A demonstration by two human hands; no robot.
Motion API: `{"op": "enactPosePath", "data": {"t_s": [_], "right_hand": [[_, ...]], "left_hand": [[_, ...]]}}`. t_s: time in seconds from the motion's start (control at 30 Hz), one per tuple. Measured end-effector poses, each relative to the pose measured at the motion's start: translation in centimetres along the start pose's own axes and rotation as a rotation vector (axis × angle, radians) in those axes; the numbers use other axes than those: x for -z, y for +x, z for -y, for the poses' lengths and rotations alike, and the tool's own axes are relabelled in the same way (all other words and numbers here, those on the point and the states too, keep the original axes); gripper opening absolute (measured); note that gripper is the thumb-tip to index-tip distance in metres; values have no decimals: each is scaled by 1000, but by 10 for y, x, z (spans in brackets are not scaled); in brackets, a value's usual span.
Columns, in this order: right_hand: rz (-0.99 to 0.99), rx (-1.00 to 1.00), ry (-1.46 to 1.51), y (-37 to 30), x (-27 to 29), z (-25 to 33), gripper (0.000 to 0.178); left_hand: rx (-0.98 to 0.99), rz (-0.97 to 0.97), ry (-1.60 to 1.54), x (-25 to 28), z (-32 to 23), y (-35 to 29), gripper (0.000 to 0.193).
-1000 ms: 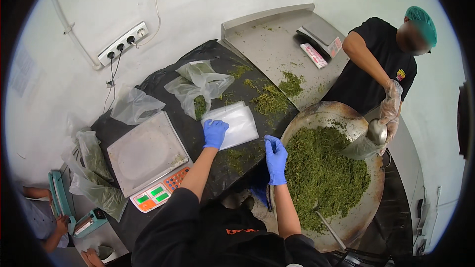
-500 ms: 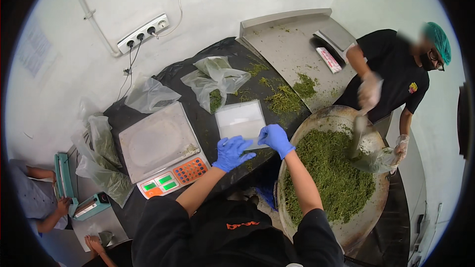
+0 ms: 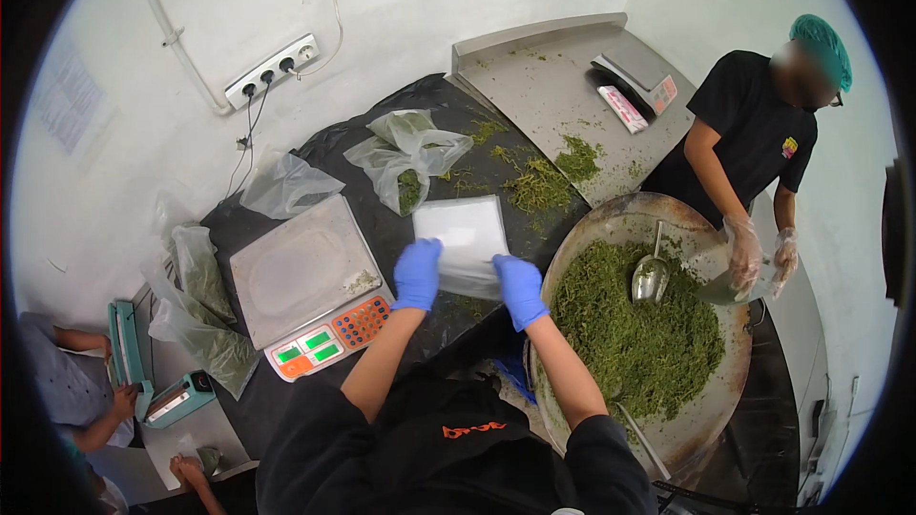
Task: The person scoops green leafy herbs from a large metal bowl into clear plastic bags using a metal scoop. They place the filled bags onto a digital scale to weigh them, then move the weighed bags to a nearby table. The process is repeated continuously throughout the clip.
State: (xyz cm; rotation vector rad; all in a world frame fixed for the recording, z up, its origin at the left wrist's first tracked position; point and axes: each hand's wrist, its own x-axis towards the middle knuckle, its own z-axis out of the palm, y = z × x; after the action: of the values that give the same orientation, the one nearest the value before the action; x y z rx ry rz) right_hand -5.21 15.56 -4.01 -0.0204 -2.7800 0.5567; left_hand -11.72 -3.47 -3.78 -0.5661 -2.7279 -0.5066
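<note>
We've got a black-covered table [image 3: 382, 229] in front of us, and a wide round pan [image 3: 737, 343] of shredded greens [image 3: 630, 348] to its right. Counter scale [image 3: 310, 277] is on the table, left of our hands. The flat clear plastic bags [image 3: 463, 224] lie between scale and pan. Our gloved left hand [image 3: 417, 275] grasps their near-left edge, our gloved right hand [image 3: 521, 288] pinches the near-right; can't tell how many layers. Metal scoop [image 3: 651, 277] rests on the greens.

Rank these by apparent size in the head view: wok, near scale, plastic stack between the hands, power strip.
1. Wok
2. Near scale
3. Plastic stack
4. Power strip
</note>
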Motion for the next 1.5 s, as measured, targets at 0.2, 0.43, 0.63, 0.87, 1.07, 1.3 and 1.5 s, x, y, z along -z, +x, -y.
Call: {"op": "enactPosePath", "data": {"t_s": [0.2, 0.43, 0.63, 0.87, 1.07, 1.3, 1.5], "right_hand": [[-223, -272, 277, -14, 50, 0, 14], [111, -756, 1976, -91, 73, 47, 22], [495, -489, 2035, -147, 66, 42, 36], [-28, -276, 2253, -142, 147, 16, 43], [-48, -604, 1677, -188, 159, 49, 37], [-406, -534, 1694, -200, 111, 25, 34], [-235, -913, 1360, -269, 226, -31, 33]], "left_hand": [[648, 735, -1439, 58, -19, -66, 17], [922, 623, -2339, 92, -19, -62, 33], [34, 950, -1248, 93, -16, -86, 24], [913, 535, -1828, 108, -51, -84, 41], [-357, 1316, -1081, 86, -111, -72, 25], [-41, 1541, -1296, 37, -143, -103, 51], [710, 1130, -2159, 78, -158, -70, 52]]}}
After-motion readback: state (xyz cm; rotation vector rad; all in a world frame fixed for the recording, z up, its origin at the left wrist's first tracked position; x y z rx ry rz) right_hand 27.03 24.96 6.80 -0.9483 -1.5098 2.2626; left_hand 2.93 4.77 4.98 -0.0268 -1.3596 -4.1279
